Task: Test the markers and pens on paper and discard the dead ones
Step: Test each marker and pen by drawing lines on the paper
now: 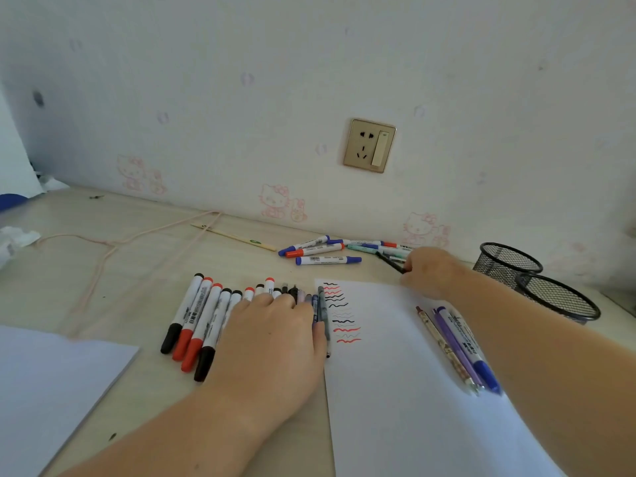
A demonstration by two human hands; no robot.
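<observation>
Two hands busy, mid-task by my read: ~a dozen squiggles in black and red already down the left edge of the test paper [395, 356], so lots tested, more to go. My right hand [428, 270] is out at the far pile of markers [320, 251] near the wall, fingers [407, 268] curled round a thin black pen [389, 261]. Pen pokes out up-left from the fist, tip end over the worktop [137, 270], not over the paper. Looks like pickup step.

My left hand [275, 325] lies flat, fingers straight and together, pressing on the row of markers and pens [203, 318] just left of the paper; several barrels hidden under the palm.

Next, I reckon: bring the black pen back over the sheet, uncap if needed (can't tell if cap's on), scribble below the last red line. Three pens [461, 349] lie on the paper's right part beside my forearm; two mesh cups [537, 280] stand beyond, right.
</observation>
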